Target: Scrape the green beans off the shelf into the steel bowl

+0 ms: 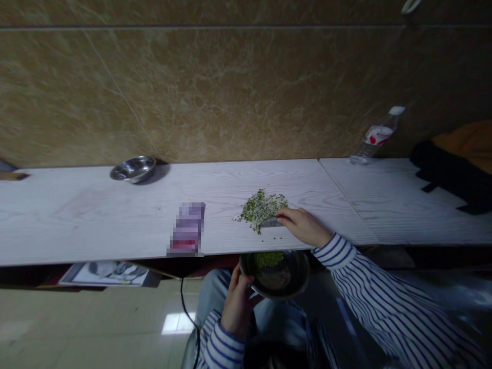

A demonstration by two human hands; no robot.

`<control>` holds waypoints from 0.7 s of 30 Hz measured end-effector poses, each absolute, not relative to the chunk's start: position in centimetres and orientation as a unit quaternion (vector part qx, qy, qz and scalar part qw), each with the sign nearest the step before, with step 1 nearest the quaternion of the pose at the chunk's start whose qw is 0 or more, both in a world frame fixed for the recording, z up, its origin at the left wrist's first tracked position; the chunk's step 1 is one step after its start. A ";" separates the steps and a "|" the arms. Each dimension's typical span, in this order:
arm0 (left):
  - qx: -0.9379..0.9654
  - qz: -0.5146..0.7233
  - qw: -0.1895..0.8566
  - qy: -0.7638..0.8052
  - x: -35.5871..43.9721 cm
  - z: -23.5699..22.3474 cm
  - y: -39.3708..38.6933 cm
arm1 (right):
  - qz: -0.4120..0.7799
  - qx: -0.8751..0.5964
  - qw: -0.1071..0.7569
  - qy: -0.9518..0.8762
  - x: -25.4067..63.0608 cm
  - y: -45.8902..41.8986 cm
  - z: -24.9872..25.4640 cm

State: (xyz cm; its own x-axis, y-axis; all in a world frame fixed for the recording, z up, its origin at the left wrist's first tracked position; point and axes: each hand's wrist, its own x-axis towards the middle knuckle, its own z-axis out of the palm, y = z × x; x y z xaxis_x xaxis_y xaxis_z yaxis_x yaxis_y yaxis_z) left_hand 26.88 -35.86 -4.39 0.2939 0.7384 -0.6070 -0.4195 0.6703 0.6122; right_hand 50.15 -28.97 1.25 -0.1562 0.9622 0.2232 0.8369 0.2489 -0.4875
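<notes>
A loose pile of small green beans mixed with white grains (263, 205) lies spread on the white wood-grain table. My right hand (305, 225) is at its near right side, fingers closed on a thin, flat grey piece (269, 222) whose edge touches the pile; its exact kind is unclear. Just below the table's front edge, my left hand (238, 297) grips the left rim of a round metal bowl (298, 289). Green beans (269, 260) gather at the bowl's far side, and its near bottom shows bare metal. A few stray beans dot the tabletop by the edge.
Another metal bowl (134, 170) stands at the back left. A blurred-out purple item (187, 228) lies left of the pile. To the right are a plastic bottle (376, 136) and dark cloth (449, 177). A cable (184, 302) hangs below the table (77, 215).
</notes>
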 end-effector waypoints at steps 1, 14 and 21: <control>0.172 0.368 0.786 0.466 26.9 -4.4 -35.8 | 0.123 -0.600 0.249 -0.751 50.2 -28.7 1.2; 0.178 0.363 0.785 0.468 26.8 -5.0 -35.8 | 0.048 -0.630 0.299 -0.716 51.2 -28.4 1.9; 0.173 0.364 0.785 0.471 26.9 -4.7 -35.9 | 0.061 -0.616 0.273 -0.737 50.9 -29.4 0.8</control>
